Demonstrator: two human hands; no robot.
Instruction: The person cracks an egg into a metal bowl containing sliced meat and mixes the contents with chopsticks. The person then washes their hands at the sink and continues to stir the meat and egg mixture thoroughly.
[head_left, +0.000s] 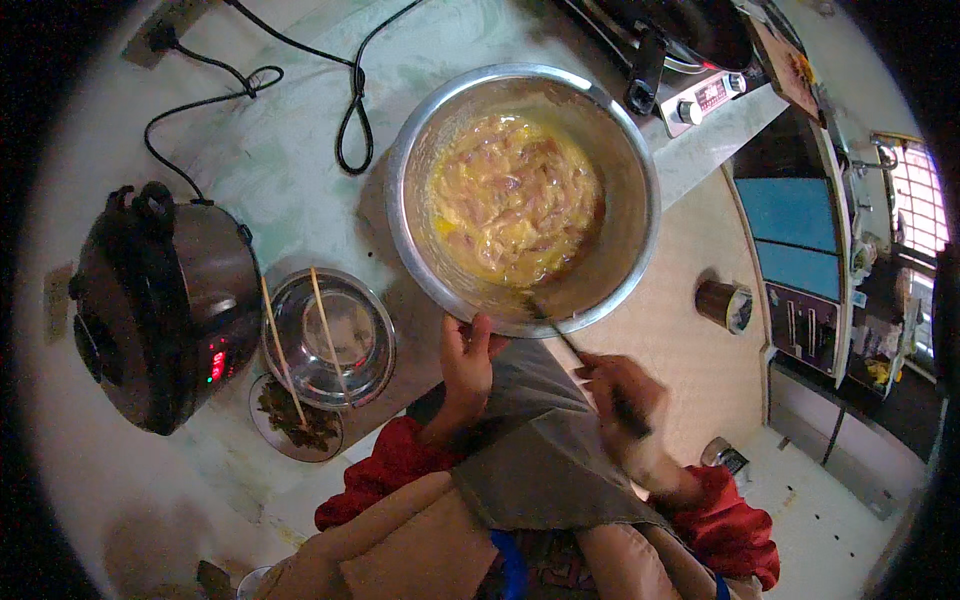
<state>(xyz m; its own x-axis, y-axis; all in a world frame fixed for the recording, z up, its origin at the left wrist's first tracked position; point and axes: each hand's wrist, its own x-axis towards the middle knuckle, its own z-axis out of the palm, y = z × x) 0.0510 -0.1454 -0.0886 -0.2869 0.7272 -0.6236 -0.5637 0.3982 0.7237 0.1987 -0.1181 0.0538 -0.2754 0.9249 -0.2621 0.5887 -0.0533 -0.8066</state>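
Observation:
A large metal mixing bowl (637, 247) stands before me, holding a glossy yellow mix (517, 195) with pale pink strips that look like raw sliced meat. My left hand (466, 367) grips the near rim of the bowl with its fingers and thumb. In my right hand (622, 397), somewhat blurred, is a dark-handled utensil (564, 336). It slants over the near right rim into the bowl. Its head is too dark and blurred to tell its kind.
Left of the bowl are a dark electric cooker (172, 300), a clear bowl (386, 337) with chopsticks (330, 330) across it and a small dish of dark leafy food (307, 424). A black cord (358, 112) lies beyond. A pan (690, 30) sits on a cooktop (701, 101), upper right.

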